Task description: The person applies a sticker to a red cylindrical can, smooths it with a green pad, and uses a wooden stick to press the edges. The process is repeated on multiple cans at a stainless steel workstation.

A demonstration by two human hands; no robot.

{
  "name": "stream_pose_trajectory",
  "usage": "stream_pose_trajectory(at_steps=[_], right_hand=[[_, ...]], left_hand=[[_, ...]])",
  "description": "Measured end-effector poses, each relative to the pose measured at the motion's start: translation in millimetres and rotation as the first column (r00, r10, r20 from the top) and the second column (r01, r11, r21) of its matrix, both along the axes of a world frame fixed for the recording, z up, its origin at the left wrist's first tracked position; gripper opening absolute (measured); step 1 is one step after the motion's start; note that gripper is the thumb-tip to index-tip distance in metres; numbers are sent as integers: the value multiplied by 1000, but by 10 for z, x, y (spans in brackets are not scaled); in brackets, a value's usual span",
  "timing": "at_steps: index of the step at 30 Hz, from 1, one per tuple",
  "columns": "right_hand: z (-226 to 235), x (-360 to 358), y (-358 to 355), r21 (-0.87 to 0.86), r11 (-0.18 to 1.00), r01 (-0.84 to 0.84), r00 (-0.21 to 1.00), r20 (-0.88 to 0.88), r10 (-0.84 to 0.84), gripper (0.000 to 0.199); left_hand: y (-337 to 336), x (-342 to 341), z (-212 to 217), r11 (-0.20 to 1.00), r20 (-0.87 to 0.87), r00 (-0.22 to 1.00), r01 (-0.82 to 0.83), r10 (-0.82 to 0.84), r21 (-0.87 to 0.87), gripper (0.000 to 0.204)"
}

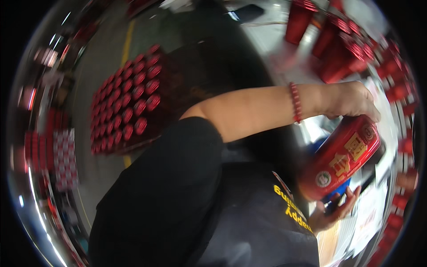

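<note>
At the right of the view, over a cluttered table (387,111), the long red cylindrical metal tin w/ gold print (342,158) hangs tilted in the air: its long axis runs diagonally, upper end toward the top right, lower end w/ a round white seal down toward the left and the person's dark apron (249,222). The left hand (351,100), on the arm w/ a red bead bracelet (295,102) that crosses the body from the black sleeve, is curled down over the tin's upper end, fingers wrapped round it, so it carries the weight. The right hand (333,209) sits just below the lower end, palm up, fingers spread & loose, holding nothing. Can't tell if it touches the tin's base or is only v. close. So the tin lies directly above the right hand and under the left, and the left is the one in contact. Behind the tin there's a blue round object (321,146), partly hidden, and white printed sheets (369,213) lie near the table edge. More red tins stand grouped at the upper right (338,40). Far left, on the floor, rows of similar red tins sit packed on a pallet (126,98). Motion blur softens the rim.
</note>
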State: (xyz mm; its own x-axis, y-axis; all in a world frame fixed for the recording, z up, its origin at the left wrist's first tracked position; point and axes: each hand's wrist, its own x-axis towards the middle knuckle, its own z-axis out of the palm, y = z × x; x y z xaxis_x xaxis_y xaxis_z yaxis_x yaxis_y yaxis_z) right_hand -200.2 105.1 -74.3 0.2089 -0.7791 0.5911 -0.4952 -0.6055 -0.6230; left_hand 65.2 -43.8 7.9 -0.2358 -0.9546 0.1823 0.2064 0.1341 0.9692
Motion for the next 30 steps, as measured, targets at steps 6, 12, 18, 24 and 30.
stream_pose_trajectory(at_steps=[6, 12, 18, 24, 30], right_hand=[[257, 599, -333, 3, 985, -170, 985, 3, 170, 66], [210, 1438, -439, 23, 958, -287, 943, -172, 286, 66], [168, 1809, -443, 67, 906, -418, 868, -264, 420, 48], [170, 1879, -414, 84, 909, -408, 853, -320, 412, 45], [88, 1694, -411, 63, 922, -383, 860, -341, 381, 41]], left_hand=[[1993, 1670, -89, 758, -117, 757, -651, 643, -45, 26], [3639, 2628, -1298, 105, 415, -91, -899, 905, -425, 27], [4673, 3147, -2440, -120, 642, -432, -874, 633, -470, 32], [4941, 3275, -2873, -154, 778, -501, -863, 380, -481, 37], [4918, 3303, -2712, -58, 883, -468, -883, 41, -465, 43]])
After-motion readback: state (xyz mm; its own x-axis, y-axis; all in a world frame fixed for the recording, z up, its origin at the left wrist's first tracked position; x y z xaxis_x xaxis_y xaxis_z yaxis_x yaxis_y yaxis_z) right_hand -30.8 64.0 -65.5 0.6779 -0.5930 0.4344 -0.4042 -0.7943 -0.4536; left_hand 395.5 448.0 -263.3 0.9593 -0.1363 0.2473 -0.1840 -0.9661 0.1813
